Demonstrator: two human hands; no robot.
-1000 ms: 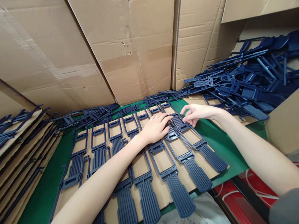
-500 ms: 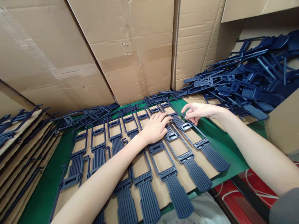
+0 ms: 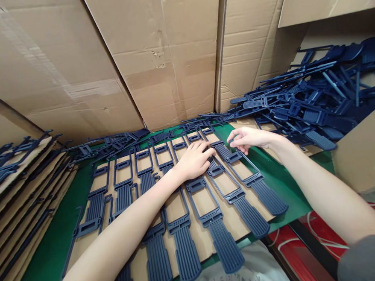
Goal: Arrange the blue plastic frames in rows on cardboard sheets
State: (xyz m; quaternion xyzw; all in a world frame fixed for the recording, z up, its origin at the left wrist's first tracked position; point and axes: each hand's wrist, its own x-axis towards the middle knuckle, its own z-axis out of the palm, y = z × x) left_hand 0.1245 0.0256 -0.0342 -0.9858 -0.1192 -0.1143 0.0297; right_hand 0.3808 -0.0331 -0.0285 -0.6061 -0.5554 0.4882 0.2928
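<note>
Rows of dark blue plastic frame pieces with ribbed paddle ends lie on a cardboard sheet [image 3: 204, 247]. My left hand [image 3: 193, 160] rests palm down over the sheet, fingers bent and closed at the upper end of the second frame piece from the right [image 3: 224, 183]; my fingers partly hide that end. At the upper end of the rightmost frame piece [image 3: 252, 179], my right hand [image 3: 245, 140] is closed in a pinch, thumb and forefinger on its thin rod. The ribbed ends overhang the near edge of the cardboard.
A large heap of similar blue pieces [image 3: 310, 102] fills the right side by a cardboard box wall [image 3: 366, 149]. Stacked cardboard sheets with pieces between them [image 3: 28, 203] stand at left. Tall cartons [image 3: 168, 52] line the back of the green table surface [image 3: 38, 258].
The lower end of the second piece from the right has shifted slightly right, and the third piece's ribbed end a little too. Both my hands stay almost in place.
</note>
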